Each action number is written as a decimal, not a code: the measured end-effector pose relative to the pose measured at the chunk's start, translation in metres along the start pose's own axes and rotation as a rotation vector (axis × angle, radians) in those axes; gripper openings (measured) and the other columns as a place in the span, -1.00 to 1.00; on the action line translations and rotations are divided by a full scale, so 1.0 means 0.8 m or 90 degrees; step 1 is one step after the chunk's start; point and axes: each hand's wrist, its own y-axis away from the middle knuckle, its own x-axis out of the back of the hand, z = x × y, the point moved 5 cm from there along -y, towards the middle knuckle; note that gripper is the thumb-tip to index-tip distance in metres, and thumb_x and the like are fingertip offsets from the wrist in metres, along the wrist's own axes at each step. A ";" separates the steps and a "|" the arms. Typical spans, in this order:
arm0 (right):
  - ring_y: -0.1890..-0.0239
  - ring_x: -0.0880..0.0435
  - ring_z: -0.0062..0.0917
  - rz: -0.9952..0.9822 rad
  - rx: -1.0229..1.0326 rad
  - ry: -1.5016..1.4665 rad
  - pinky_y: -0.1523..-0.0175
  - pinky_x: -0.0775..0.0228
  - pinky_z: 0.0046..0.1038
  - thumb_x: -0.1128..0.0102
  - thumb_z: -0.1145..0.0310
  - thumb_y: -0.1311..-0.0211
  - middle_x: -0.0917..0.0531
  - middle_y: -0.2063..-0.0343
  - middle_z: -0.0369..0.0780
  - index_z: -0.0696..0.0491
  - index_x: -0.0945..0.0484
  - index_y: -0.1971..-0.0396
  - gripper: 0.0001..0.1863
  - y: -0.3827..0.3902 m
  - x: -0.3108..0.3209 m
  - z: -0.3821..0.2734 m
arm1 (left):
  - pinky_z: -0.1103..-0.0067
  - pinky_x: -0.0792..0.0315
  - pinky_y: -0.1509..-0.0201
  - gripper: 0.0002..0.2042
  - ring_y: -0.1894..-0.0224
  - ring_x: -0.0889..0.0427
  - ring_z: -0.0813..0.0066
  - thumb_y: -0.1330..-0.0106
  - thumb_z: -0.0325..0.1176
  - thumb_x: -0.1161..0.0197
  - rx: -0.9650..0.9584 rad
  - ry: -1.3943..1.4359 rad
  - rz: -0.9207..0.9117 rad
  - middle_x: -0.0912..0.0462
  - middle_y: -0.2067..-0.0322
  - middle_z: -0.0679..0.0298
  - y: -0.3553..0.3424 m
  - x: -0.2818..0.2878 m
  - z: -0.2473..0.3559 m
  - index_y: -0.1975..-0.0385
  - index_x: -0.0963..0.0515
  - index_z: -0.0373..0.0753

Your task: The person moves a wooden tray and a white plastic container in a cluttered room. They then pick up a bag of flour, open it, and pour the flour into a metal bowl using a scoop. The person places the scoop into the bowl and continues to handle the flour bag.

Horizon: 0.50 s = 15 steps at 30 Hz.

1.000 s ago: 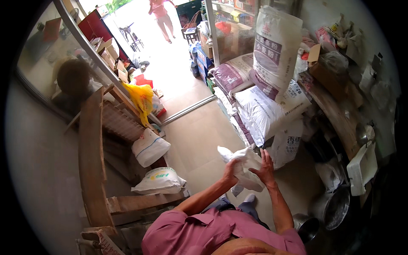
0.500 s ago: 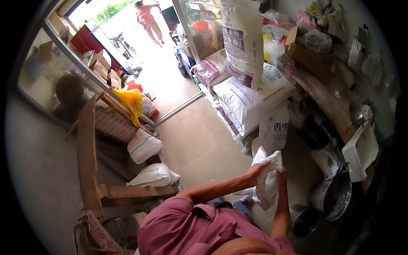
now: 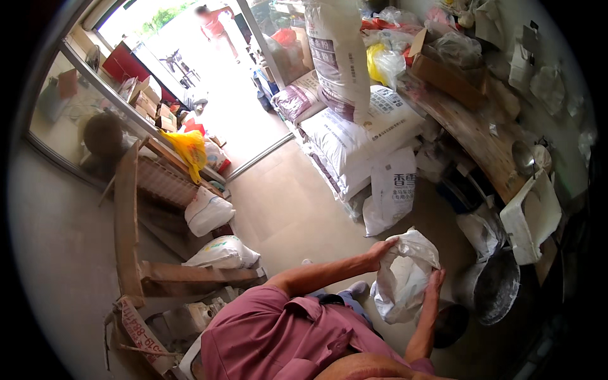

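fingers (image 3: 391,242) of left hand (image 3: 380,251) and right hand (image 3: 434,282) grasp an open white sack (image 3: 394,305) at opposite sides.

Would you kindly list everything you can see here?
Held bag: 1, white, lower middle
Stacked sacks: several, white, middle
Upright sack: 1, white-purple, atop stack
Floor sack: 1, white, beside stack
Plump bags: 2, white, left
Draped bag: 1, yellow, left
Cardboard boxes: several, brown, both sides
Wooden bench: 1, brown, right
Pots: 2, greyish, lower right
Container: 1, white, right
Person: 1, pink clothing, outside
Left hand: 1, bare, bag rim
Right hand: 1, bare, bag rim
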 end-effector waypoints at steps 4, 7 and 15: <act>0.02 -0.46 -0.38 -0.058 0.045 -0.218 -0.09 -0.32 -0.32 -0.03 0.18 -0.20 -0.48 0.05 -0.15 0.14 -0.46 0.02 -0.57 -0.002 0.023 -0.006 | 0.46 -0.44 0.31 -0.60 0.40 -0.52 0.54 -0.37 0.08 -0.15 -0.006 0.006 -0.060 -0.63 0.31 0.38 -0.010 -0.024 -0.020 0.10 -0.60 -0.13; 0.04 -0.47 -0.39 -0.029 0.034 -0.220 -0.07 -0.33 -0.32 -0.04 0.18 -0.20 -0.49 0.07 -0.15 0.14 -0.47 0.03 -0.58 0.005 0.031 -0.011 | 0.45 -0.45 0.25 -0.59 0.35 -0.54 0.52 -0.37 0.08 -0.14 0.016 -0.027 -0.091 -0.65 0.27 0.38 -0.026 -0.027 -0.030 0.06 -0.60 -0.12; 0.10 -0.50 -0.40 -0.017 0.022 -0.227 -0.02 -0.37 -0.32 -0.06 0.19 -0.18 -0.51 0.13 -0.17 0.14 -0.49 0.07 -0.60 0.010 0.039 -0.018 | 0.50 -0.40 0.22 -0.56 0.37 -0.53 0.52 -0.32 0.15 -0.17 0.007 -0.046 -0.080 -0.65 0.31 0.40 -0.079 -0.016 -0.069 0.08 -0.62 -0.08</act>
